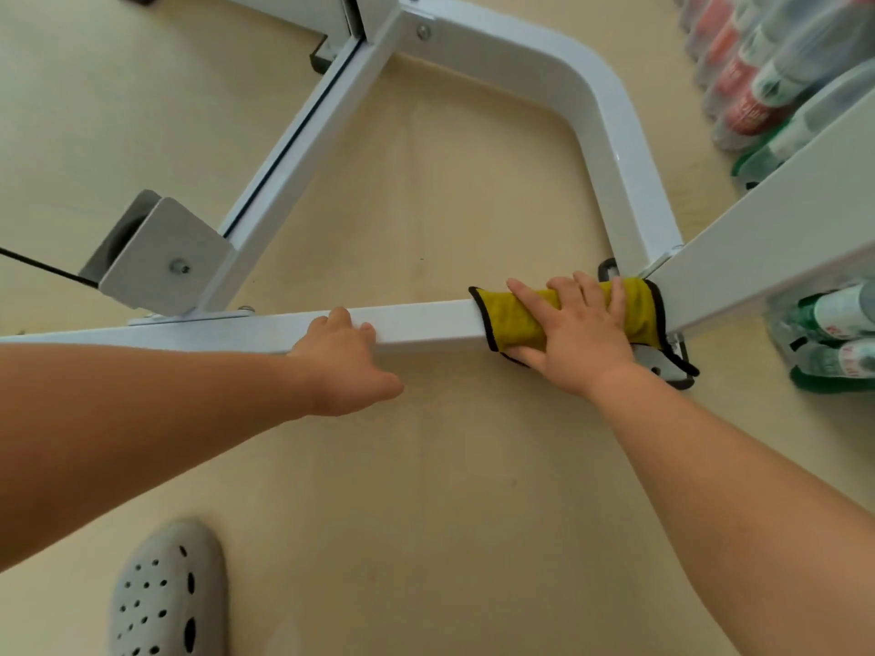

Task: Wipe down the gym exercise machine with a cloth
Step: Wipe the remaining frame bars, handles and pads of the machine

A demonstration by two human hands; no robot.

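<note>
Yellow cloth (639, 310) with a black hem is what I see wrapped over the white square bar (426, 319) that crosses the middle of the frame. It sits at the right end of that bar, right against the joint where a wide white post (757, 239) slants up toward the right edge. The right hand (577, 333) lies on top of the cloth. Its fingers (530, 295) are spread and laid fairly flat across the fabric, pressing it onto the bar, and the thumb sits lower on the near face.

The left hand (345, 362) is on the bare metal of the same bar, left of the cloth and not touching it. Its fingers curl over the top toward the far side. The thumb points out to the right below the bar, clear of it.

Beyond the bar the white frame (611, 134) carries on. A rounded tube bends through the upper right, and a straight rail runs from top centre down to a grey pulley bracket (161, 258) at the left. A thin black cable (38, 265) leaves that bracket toward the left edge.

All of this stands on a beige floor (426, 490). A grey clog (165, 594) with holes shows at the lower left. Wrapped packs of bottles (757, 87) lie along the right edge.
</note>
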